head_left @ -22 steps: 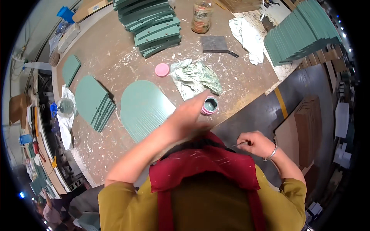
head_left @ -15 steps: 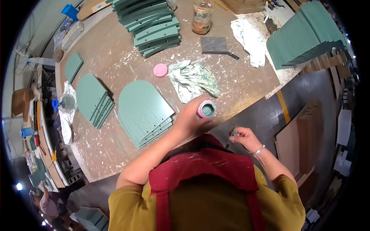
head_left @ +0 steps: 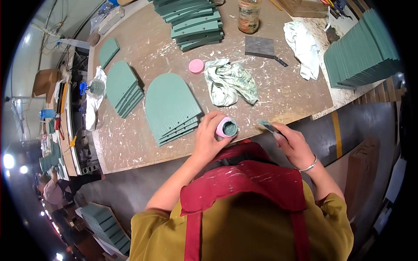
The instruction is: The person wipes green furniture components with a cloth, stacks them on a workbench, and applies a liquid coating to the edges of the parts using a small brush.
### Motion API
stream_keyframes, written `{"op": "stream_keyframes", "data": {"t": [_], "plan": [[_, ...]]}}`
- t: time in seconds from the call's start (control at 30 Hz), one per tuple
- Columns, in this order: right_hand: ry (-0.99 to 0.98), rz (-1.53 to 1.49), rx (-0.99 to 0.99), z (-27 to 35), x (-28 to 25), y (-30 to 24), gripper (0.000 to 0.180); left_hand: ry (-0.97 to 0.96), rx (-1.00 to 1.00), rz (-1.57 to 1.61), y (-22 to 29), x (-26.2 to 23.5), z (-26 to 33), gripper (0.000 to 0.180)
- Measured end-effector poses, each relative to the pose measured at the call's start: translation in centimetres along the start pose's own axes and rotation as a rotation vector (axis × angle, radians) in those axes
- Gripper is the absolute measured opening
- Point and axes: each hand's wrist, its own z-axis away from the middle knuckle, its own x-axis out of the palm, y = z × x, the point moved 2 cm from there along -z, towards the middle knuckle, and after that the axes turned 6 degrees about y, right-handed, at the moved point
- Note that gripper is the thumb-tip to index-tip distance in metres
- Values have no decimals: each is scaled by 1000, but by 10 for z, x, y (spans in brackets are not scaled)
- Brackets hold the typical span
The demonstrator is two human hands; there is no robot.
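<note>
My left hand is wrapped round a small pink jar at the table's near edge. Thick green paint shows through its open mouth, which tilts toward the right. In my right hand is a small dark-handled tool; its green-coated tip points left, toward the jar but apart from it. Whether that tip is a brush or a blade I cannot tell. Beyond the jar lie a crumpled, green-stained cloth and a round pink lid. A fanned stack of green arched panels rests left of my left hand.
More green panels lie farther left, with curved green pieces piled at the back. A grey block, a glass jar and a white cloth stand or lie beyond. Upright green panels fill the right corner. Another person is far left.
My right hand has risen to the table edge, and the tool's green tip has swung up toward the jar. My left hand still holds the jar. The whole view has shifted.
</note>
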Motion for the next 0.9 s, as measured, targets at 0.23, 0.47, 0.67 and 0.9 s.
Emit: {"op": "stream_keyframes", "data": {"t": [0.23, 0.47, 0.67, 0.9], "plan": [[-86, 308, -351, -16, -13, -47, 20, 34, 60, -91, 4, 12, 5, 56], [-124, 513, -621, -30, 8, -48, 12, 52, 74, -35, 5, 23, 7, 56], [-229, 670, -463, -49, 19, -55, 9, 58, 54, -17, 2, 23, 7, 56], [-186, 500, -545, -58, 32, -41, 8, 54, 72, -11, 3, 22, 4, 57]]}}
